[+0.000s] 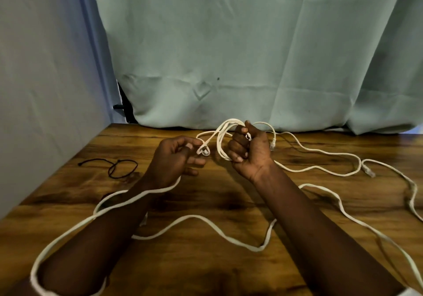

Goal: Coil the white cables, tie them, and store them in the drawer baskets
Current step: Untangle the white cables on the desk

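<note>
My right hand (248, 151) is closed around a small coil of white cable (221, 140), held upright above the wooden table (206, 261). My left hand (175, 158) pinches the cable's end with its clear plug (203, 151) just left of the coil. A long white cable (196, 219) snakes loose across the table and drapes over my left forearm. Another white cable (320, 151) trails off to the right, with a plug end (368, 171) lying on the wood.
A thin black tie cord (121, 166) lies looped on the table at the left. A pale green curtain (251, 55) hangs behind the table's far edge. A grey wall (45, 89) borders the left side.
</note>
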A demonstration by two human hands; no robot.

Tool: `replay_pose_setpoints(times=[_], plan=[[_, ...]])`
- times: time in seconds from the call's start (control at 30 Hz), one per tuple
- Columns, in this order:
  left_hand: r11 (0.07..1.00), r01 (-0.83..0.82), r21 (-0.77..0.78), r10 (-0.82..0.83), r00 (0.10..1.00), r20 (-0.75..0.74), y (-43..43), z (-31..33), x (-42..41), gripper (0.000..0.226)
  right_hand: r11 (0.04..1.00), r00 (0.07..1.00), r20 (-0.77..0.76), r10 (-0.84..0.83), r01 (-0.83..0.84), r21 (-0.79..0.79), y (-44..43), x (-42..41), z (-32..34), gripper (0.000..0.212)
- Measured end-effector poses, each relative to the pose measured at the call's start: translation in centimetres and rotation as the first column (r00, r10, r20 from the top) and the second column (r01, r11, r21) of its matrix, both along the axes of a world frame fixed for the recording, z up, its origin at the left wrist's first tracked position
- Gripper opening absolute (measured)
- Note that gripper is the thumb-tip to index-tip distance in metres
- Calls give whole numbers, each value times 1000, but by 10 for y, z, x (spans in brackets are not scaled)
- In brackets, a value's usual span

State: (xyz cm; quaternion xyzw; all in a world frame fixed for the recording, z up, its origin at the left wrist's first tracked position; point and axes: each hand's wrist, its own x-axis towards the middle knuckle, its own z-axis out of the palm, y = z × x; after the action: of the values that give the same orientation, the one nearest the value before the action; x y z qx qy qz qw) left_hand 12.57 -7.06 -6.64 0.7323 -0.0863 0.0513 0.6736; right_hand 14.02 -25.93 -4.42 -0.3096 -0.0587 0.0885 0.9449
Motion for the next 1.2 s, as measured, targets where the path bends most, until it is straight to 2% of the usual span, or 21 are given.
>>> replay_pose_setpoints(times=[0.1, 0.17, 0.33, 0.43, 0.53, 0.63, 0.73, 0.8, 0.87, 0.93, 1.0, 1.07, 1.1, 1.13, 1.2], plan=[[995, -63, -81, 54, 993, -109, 12, 2, 3, 26, 1000, 998, 65, 13, -13, -10, -10, -1, 4, 38], [999, -24, 45, 28, 996, -81, 21, 0, 6, 25, 999, 996, 84, 26, -24, -22, -16, -2, 4, 43], [893, -44, 447, -20, 990, 137, 21, -9, 4, 27, 999, 994, 104, 39, -41, 21, -18, -5, 6, 45], [819, -169, 548, -46, 933, 357, 12, -9, -5, 35, 996, 998, 62, -29, 24, 81, -22, -6, 12, 54], [674, -312, 669, -104, 857, 504, 11, -1, -8, 37, 986, 995, 25, -100, 96, 136, -25, -8, 14, 54], [510, -312, 801, -155, 883, 443, 4, 4, -7, 38, 977, 993, 13, -118, 113, 182, -20, -7, 13, 46], [397, -175, 901, -225, 933, 281, -12, 1, -14, 42, 973, 987, 41, -157, 147, 179, -13, -6, 13, 31], [423, -117, 899, -253, 937, 241, -20, -2, -20, 44, 972, 975, 71, -212, 202, 121, -7, -6, 13, 31], [515, -97, 852, -287, 917, 278, -25, -3, -26, 40, 963, 957, 105, -270, 268, 36, -1, -5, 11, 36], [625, -9, 781, -333, 901, 277, -24, -2, -31, 34, 937, 933, 164, -321, 338, -89, 5, -2, 7, 36], [721, 120, 682, -369, 900, 232, -21, -1, -35, 29, 865, 896, 273, -350, 421, -273, 12, 1, -2, 33], [805, 275, 526, -401, 906, 139, -20, 2, -39, 24, 700, 855, 405, -326, 506, -504, 19, -5, -10, 24], [832, 348, 433, -420, 904, 78, -18, 5, -41, 21, 573, 847, 461, -263, 522, -632, 21, -11, -13, 25], [843, 410, 349, -445, 895, 23, -16, 6, -41, 20, 401, 842, 514, -166, 534, -745, 21, -16, -15, 36], [823, 500, 268, -500, 863, -74, -7, 13, -38, 23, 87, 807, 584, 84, 578, -811, 19, -24, -17, 46]])
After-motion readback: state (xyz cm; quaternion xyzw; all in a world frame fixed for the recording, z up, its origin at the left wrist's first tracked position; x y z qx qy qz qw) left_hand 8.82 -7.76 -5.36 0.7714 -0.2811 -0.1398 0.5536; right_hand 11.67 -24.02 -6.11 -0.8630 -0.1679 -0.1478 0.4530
